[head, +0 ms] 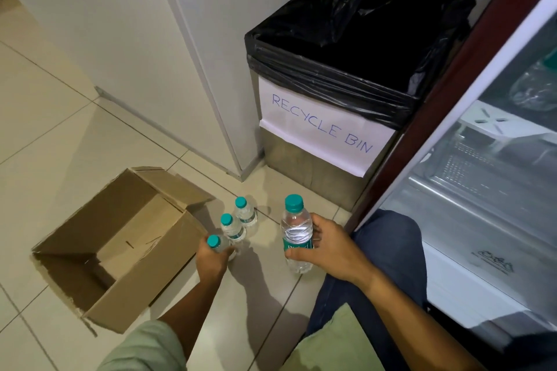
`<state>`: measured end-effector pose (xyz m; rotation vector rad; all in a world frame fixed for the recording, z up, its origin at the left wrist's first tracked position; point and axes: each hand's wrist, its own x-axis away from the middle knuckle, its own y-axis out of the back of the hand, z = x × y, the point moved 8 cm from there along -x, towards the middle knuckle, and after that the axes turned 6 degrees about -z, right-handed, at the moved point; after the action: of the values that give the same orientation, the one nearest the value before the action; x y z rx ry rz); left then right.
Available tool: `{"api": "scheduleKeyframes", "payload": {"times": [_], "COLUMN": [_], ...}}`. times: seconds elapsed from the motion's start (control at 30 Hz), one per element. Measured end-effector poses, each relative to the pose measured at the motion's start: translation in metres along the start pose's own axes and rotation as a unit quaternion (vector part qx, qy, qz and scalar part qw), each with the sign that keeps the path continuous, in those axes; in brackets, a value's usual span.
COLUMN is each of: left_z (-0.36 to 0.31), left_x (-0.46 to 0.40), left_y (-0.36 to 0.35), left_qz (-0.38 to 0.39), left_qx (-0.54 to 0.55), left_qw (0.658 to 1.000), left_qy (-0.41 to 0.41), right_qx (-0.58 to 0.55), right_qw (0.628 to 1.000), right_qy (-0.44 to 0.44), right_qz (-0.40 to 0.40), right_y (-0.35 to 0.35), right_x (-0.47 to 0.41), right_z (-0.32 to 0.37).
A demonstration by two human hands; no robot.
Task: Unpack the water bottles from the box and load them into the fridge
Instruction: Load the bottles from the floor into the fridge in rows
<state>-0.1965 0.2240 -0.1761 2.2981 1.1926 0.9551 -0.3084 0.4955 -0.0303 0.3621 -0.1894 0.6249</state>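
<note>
An open cardboard box (120, 247) lies on the tiled floor at the left, with nothing showing inside it. Beside its right wall stand two small clear water bottles with teal caps, one nearer (231, 227) and one farther (245, 212). My left hand (212, 260) grips a third small bottle (216, 243) from above, next to the box. My right hand (327, 247) holds a larger teal-capped water bottle (296, 230) upright above the floor. The open fridge (494, 190) fills the right side, its shelves visible.
A metal bin (316, 169) lined with a black bag and labelled "RECYCLE BIN" stands against the wall between the box and the fridge. My knee in dark trousers (388, 250) is in front of the fridge. White wall panels rise behind.
</note>
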Motion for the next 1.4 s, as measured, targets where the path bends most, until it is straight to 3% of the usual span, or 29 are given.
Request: {"api": "scheduleKeyframes", "payload": {"times": [0.37,0.6,0.83,1.17,1.4], "left_z": [-0.004,-0.054,-0.138,-0.268,-0.331], "left_x": [0.032,0.075,0.144,0.265,0.332], "left_y": [0.017,0.031,0.044,0.046,0.036], "left_qz": [0.009,0.051,0.138,0.197,0.287], "left_qx": [0.028,0.111,0.197,0.119,0.144], "left_qw": [0.999,0.986,0.943,0.873,0.786], "left_qy": [-0.044,-0.117,-0.229,-0.431,-0.528], "right_qx": [-0.026,-0.031,-0.041,-0.04,-0.05], "right_qw": [0.999,0.997,0.994,0.984,0.967], "right_qy": [0.02,0.034,0.06,0.1,0.139], "right_qz": [-0.033,-0.058,-0.086,-0.144,-0.207], "right_y": [0.019,0.042,0.074,0.152,0.209], "right_x": [0.014,0.032,0.061,0.126,0.18], "right_z": [0.018,0.025,0.042,0.083,0.118]}}
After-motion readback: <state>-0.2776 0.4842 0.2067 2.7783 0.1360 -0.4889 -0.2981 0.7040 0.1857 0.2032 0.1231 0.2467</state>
